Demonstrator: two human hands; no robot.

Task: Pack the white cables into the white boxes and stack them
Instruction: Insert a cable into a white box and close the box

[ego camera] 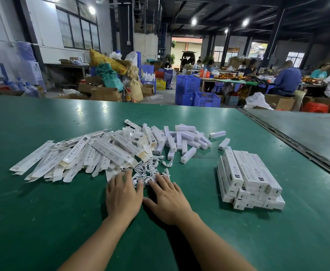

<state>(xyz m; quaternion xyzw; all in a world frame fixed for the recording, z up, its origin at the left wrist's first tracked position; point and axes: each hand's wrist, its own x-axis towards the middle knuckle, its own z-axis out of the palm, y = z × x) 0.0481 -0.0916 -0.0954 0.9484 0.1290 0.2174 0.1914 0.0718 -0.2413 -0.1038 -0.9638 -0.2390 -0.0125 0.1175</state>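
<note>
On the green table, right in front of the person, the white cables lie in a loose tangle between the two hands and the box pile. The left hand and right hand both lie palm-down w/ fingers straight and spread. The fingertips touch the near edge of the tangle and nothing is gripped. The left fingertips are a bit blurred, so exact contact there is hard to call.

Done so far: a stack of closed boxes sits to the right, well apart from the hands, approx. two or three layers, top row laid side by side.

Left to do, judging by the piles: plenty. A big heap of flat boxes spreads to the left, not yet folded up. A scatter of small white blocks lies behind the cables, and what they are can't be told. The cable tangle looks like many pcs.

Probably early-to-mid task, w/ the person about to pick the next cable.
</note>
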